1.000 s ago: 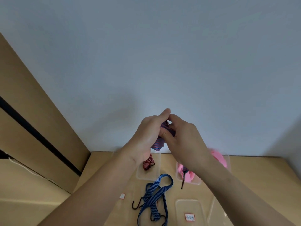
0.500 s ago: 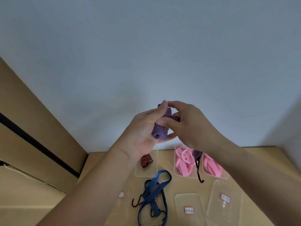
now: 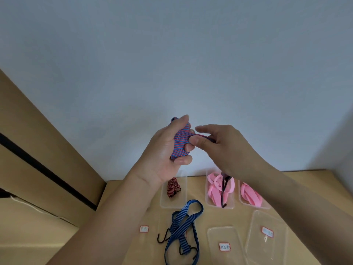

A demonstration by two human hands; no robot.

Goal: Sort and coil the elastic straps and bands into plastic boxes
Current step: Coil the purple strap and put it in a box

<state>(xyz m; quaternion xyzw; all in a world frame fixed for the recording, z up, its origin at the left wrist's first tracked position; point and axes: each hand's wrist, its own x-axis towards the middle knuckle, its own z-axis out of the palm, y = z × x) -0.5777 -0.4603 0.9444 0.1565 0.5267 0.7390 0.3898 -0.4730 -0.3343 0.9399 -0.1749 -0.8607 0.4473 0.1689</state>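
I see the left hand (image 3: 162,150) gripping the red-blue strap (image 3: 180,142), coiled round its fingers above the table (image 3: 305,188). The strap's hooked tail (image 3: 223,196) dangles in front of the pink bands (image 3: 214,192). A blue strap (image 3: 183,224) lies nearer. The right hand (image 3: 227,148) pinches the strap's free end and has drawn off rightward, away from the coil.

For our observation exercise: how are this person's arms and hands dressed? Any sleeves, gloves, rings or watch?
The left hand and right hand are bare: no gloves or rings show. The left forearm and right forearm are uncovered to the picture's edge, with no sleeve, watch or bracelet in view.
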